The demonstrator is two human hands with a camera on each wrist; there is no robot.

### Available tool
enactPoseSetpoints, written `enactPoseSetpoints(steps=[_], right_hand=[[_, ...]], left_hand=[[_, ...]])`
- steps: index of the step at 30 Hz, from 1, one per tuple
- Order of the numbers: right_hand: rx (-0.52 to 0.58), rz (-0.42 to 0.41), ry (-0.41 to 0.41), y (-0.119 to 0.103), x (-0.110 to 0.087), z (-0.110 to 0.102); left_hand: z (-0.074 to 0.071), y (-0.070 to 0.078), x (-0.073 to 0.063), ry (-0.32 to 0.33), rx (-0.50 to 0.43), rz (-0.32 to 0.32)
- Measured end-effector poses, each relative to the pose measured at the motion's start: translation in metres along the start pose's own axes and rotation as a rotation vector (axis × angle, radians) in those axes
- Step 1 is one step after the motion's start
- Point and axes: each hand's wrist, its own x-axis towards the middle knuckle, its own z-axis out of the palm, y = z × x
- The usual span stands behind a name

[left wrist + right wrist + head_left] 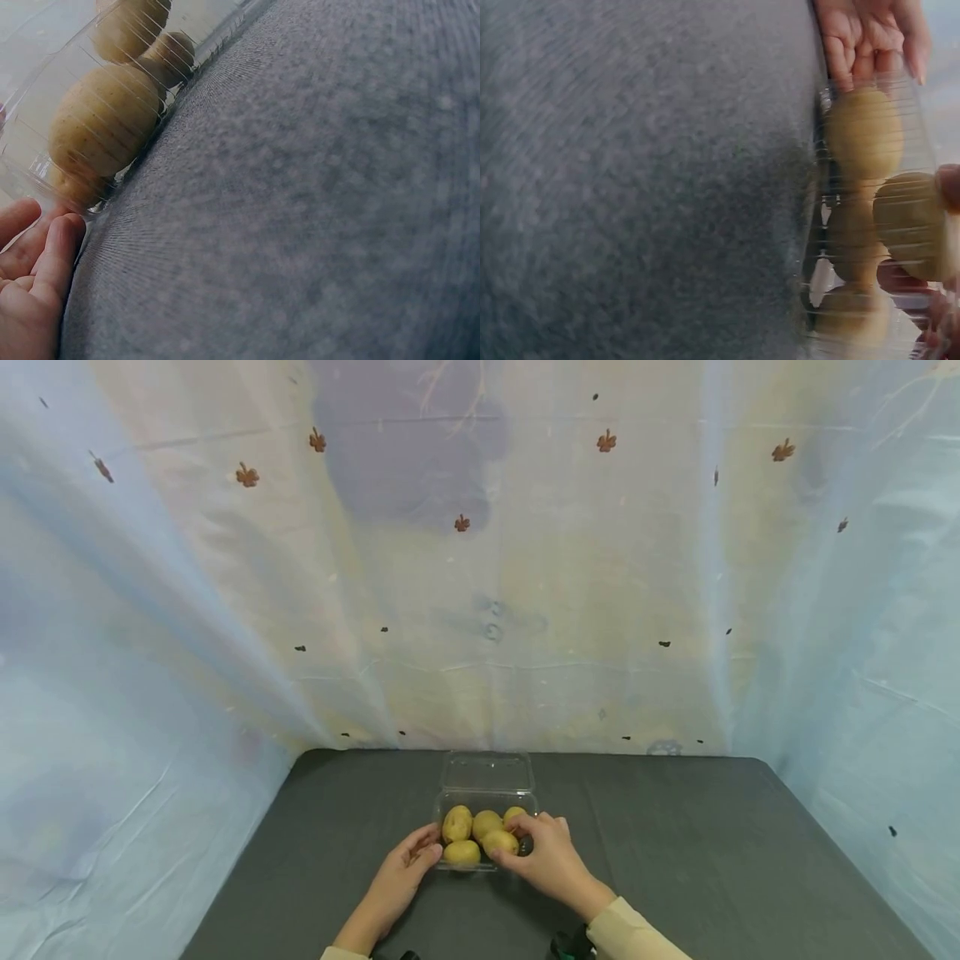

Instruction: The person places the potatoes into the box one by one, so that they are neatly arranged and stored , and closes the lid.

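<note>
A clear plastic clamshell box (472, 867) stands on the table with its lid (487, 772) tipped back, holding several yellow potatoes (457, 824). My right hand (551, 857) reaches over the box's right part and pinches one potato (500, 842) between thumb and fingers near the front wall. In the right wrist view that potato (909, 217) sits higher than the others. My left hand (401, 877) rests its fingertips at the box's left end, fingers loosely extended; the left wrist view shows the fingertips (67, 229) right at the wall. A small dark round thing (527, 845) shows beside my right fingers.
The dark grey table (675, 843) spreads out around the box. A pale patterned curtain (525, 568) hangs behind it and along both sides. Dark objects (572, 943) lie by my right sleeve at the lower edge.
</note>
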Motion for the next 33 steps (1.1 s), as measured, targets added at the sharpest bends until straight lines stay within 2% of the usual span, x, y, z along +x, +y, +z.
enactPoseSetpoints(steps=[10,16,23,25,28,33], right_hand=[[-0.039,-0.014,-0.03,0.001,0.0,0.0],[-0.055,-0.065,0.043,0.002,0.0,-0.005],[-0.005,-0.089,0.09,0.009,0.001,-0.005],[0.016,-0.066,0.103,0.011,0.001,-0.005],[0.077,0.013,0.119,0.016,0.001,-0.004],[0.376,0.253,0.15,0.03,0.007,-0.008]], left_hand=[[0.001,0.002,0.002,0.0,0.011,-0.009],[0.002,0.002,0.002,0.003,0.01,0.0],[0.002,0.0,0.0,0.012,0.003,0.0],[0.002,0.0,0.0,0.011,0.004,-0.001],[0.002,0.0,0.0,0.01,0.002,-0.004],[0.002,0.001,0.001,0.007,0.011,-0.01]])
